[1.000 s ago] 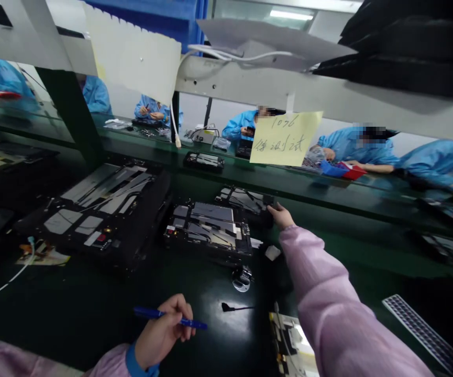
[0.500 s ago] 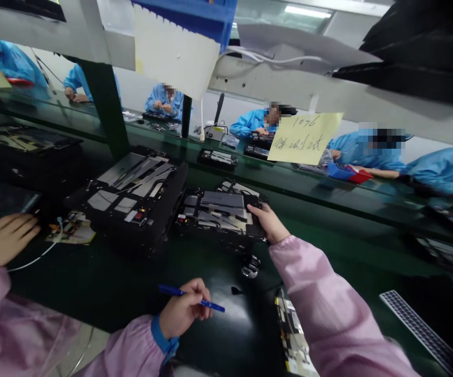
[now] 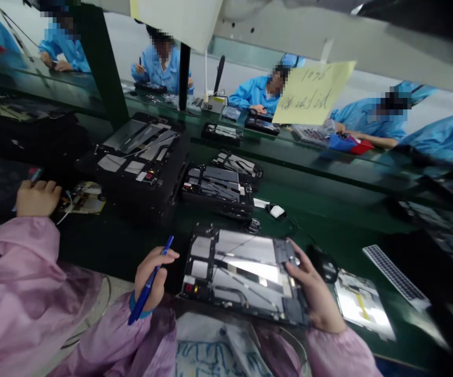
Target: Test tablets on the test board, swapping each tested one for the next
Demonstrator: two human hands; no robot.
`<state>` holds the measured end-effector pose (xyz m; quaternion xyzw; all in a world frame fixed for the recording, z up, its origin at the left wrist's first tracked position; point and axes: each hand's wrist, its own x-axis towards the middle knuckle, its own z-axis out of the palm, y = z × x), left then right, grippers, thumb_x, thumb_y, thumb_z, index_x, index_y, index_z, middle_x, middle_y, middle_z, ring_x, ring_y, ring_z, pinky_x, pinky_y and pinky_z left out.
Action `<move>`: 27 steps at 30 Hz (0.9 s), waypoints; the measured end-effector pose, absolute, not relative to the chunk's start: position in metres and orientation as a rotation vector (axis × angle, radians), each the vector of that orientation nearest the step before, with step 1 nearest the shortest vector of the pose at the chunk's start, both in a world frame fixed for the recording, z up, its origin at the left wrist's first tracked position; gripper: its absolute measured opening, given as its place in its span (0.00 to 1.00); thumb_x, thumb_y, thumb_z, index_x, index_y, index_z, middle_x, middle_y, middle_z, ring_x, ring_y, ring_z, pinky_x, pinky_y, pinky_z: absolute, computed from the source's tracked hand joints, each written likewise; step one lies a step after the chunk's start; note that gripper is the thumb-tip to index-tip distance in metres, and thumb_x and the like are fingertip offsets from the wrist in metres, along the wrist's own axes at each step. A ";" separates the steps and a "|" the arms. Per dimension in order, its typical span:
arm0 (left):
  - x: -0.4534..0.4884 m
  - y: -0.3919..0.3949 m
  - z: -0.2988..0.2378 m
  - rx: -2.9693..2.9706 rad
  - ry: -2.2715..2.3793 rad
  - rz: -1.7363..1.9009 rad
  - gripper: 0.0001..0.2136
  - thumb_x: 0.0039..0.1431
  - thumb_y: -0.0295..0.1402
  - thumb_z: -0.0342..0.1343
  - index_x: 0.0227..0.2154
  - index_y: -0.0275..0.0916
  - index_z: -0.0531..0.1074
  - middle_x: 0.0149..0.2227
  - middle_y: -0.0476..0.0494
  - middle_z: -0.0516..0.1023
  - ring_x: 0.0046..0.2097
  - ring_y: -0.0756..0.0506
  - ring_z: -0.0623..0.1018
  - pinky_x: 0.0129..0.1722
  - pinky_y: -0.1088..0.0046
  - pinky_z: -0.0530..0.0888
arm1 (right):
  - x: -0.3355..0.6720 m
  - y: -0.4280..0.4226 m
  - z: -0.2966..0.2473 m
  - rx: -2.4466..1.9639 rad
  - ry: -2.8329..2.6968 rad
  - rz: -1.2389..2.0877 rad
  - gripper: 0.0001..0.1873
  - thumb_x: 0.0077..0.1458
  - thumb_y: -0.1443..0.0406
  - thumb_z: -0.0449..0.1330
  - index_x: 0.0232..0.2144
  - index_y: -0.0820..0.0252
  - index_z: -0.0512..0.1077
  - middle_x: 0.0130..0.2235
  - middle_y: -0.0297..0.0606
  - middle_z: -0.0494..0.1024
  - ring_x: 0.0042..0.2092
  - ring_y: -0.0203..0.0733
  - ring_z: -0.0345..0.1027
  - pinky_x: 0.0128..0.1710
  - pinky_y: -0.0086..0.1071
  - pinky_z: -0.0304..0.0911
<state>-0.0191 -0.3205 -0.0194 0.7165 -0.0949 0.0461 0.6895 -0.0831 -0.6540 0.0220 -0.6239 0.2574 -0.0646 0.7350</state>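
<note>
1 open casing (image 3: 295, 310) in RH (image 3: 317, 294) w/ flat parts (image 3: 245, 245)

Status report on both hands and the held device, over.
Left hand: grip on pen. Right hand: grip on right edge of device. Exposed side up. Possibly in the way: pen.

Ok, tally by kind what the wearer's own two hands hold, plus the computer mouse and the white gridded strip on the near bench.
Blue pen, in the left hand: 1
Opened device, in the right hand: 1
Black mouse: 1
White gridded strip: 1
Total: 4
</note>
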 end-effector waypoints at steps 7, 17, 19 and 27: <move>-0.019 -0.339 -0.010 1.898 -0.352 -0.060 0.09 0.53 0.33 0.58 0.38 0.41 0.73 0.47 0.42 0.76 0.48 0.40 0.74 0.51 0.64 0.69 | -0.112 -0.628 -0.049 -1.898 0.468 -0.332 0.41 0.51 0.45 0.60 0.60 0.59 0.59 0.56 0.49 0.63 0.58 0.56 0.56 0.57 0.52 0.56; -0.021 -0.358 -0.021 2.006 -0.274 -0.020 0.11 0.54 0.33 0.56 0.40 0.39 0.68 0.48 0.39 0.72 0.45 0.44 0.75 0.45 0.68 0.72 | -0.113 -0.611 -0.047 -2.521 0.081 -0.396 0.23 0.61 0.53 0.51 0.53 0.58 0.68 0.62 0.50 0.49 0.62 0.61 0.44 0.56 0.60 0.50; -0.015 -0.358 -0.016 2.012 -0.196 -0.077 0.10 0.54 0.34 0.56 0.39 0.39 0.67 0.42 0.42 0.74 0.40 0.46 0.75 0.42 0.69 0.72 | -0.113 -0.612 -0.049 -2.462 0.067 -0.442 0.19 0.62 0.55 0.50 0.44 0.59 0.73 0.61 0.48 0.52 0.62 0.60 0.44 0.57 0.60 0.49; 0.003 -0.359 0.006 1.914 -0.054 -0.236 0.11 0.49 0.36 0.58 0.28 0.38 0.61 0.30 0.51 0.66 0.31 0.51 0.68 0.32 0.76 0.66 | -0.116 -0.609 -0.038 -2.254 -0.004 -0.470 0.10 0.59 0.60 0.54 0.31 0.59 0.70 0.59 0.46 0.60 0.65 0.61 0.38 0.59 0.65 0.34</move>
